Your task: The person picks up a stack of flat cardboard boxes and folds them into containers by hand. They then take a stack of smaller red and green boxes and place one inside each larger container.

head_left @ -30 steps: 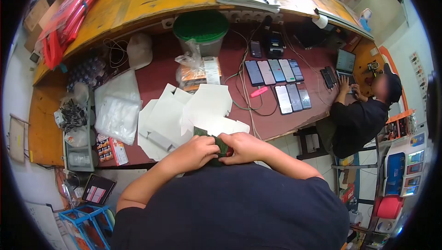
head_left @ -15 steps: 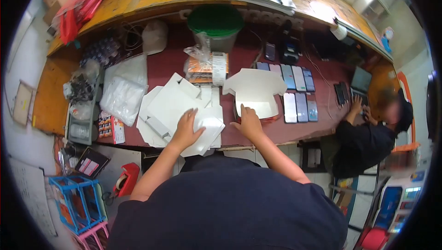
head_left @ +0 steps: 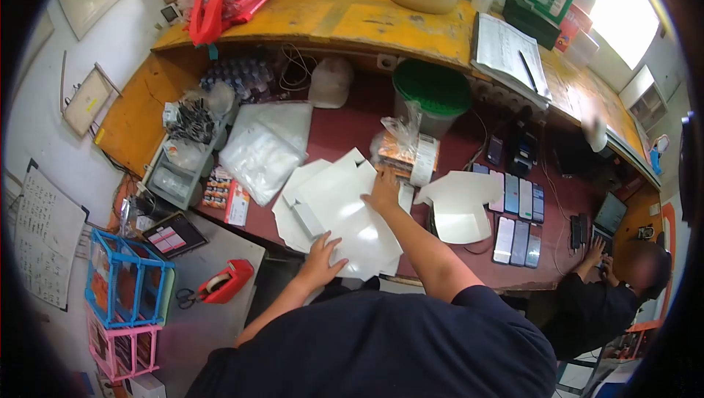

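A pile of white flat cardboard box blanks [head_left: 359,229] lies at the table's front edge, with fold lines and a glossy sheen on the top one. My left hand [head_left: 320,262] rests at its lower left edge, fingers spread. Over the upper right part reaches my right hand [head_left: 383,191], fingers stretched out on the cardboard. Right of the pile stands an open white box [head_left: 460,220] with its lid up; neither hand touches it. Just behind my right hand is an orange packet stack [head_left: 400,150] with clear plastic wrap.
Several phones [head_left: 517,240] lie in rows right of the open box. Clear plastic bags [head_left: 260,152] and a grey organizer tray [head_left: 176,178] are at left. A green-lidded bucket [head_left: 433,89] stands behind. A co-worker [head_left: 601,303] sits at a laptop [head_left: 610,211] on the right.
My right hand has left the open box and moved left onto the cardboard blanks. My left hand has shifted to their lower left edge. The view has turned left.
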A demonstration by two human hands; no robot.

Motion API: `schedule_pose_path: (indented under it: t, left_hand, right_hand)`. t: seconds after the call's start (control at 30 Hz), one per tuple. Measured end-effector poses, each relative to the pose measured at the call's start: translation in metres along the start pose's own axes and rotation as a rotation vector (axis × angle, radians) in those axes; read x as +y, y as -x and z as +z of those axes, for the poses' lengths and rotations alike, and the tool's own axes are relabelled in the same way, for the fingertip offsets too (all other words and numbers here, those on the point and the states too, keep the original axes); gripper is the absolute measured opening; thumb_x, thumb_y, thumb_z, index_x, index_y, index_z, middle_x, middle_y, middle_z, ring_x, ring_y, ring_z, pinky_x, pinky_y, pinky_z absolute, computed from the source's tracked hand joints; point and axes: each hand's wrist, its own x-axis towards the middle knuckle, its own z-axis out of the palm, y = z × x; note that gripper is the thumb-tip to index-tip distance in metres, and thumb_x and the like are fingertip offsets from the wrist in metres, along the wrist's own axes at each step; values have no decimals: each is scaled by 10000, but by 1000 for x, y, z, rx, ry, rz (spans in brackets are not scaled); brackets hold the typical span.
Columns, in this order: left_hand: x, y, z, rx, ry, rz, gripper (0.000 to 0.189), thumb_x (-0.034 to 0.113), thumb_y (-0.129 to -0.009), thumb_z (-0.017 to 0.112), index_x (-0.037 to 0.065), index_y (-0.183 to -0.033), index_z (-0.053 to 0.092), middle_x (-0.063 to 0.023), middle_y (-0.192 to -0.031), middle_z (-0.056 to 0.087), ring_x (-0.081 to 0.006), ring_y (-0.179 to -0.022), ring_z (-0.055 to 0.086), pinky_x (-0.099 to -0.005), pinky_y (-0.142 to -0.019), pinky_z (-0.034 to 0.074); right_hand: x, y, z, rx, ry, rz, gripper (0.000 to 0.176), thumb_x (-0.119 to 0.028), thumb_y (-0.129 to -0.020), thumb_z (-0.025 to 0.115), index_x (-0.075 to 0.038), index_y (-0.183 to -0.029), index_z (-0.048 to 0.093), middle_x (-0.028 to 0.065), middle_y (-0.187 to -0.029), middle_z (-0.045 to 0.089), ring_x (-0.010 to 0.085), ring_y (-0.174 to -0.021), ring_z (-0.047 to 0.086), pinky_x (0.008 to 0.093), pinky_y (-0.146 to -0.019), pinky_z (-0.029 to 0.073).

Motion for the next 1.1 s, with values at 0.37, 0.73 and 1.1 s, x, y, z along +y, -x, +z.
schedule_pose_path:
  t: [0.37, 0.73, 1.1]
  left_hand:
    - [26, -93, -53, 82, 1191, -432, 440, 204, -966, 530, 5, -1348, 436, -133, -1256, 543, -222, -1195, 512, -351, -997, 406]
    - [73, -82, -50, -223, 1156, 104, 241, 21, -946, 501, -19, -1183, 513, -90, -1104, 589, -158, -999, 596, -300, -867, 513]
    - [100, -132, -99, 76, 509, 644, 226, -19, -902, 490, 4, -1119, 547, -89, -1044, 584, -145, -950, 570, -267, -835, 452]
  right_hand:
    - [-60, 70, -48, 91, -684, -166, 181, -45, -844, 614, -40, -1024, 598, 163, -1105, 647, 332, -1105, 589, 435, -998, 433]
    - [-118, 110, -186, 496, -821, -332, 370, -147, -785, 747, -68, -1124, 624, 88, -1084, 631, 226, -1010, 606, 373, -818, 511]
    - [-133, 144, -209, 710, -782, -552, 143, -46, -771, 723, -21, -906, 688, 106, -821, 624, 261, -762, 619, 335, -676, 499]
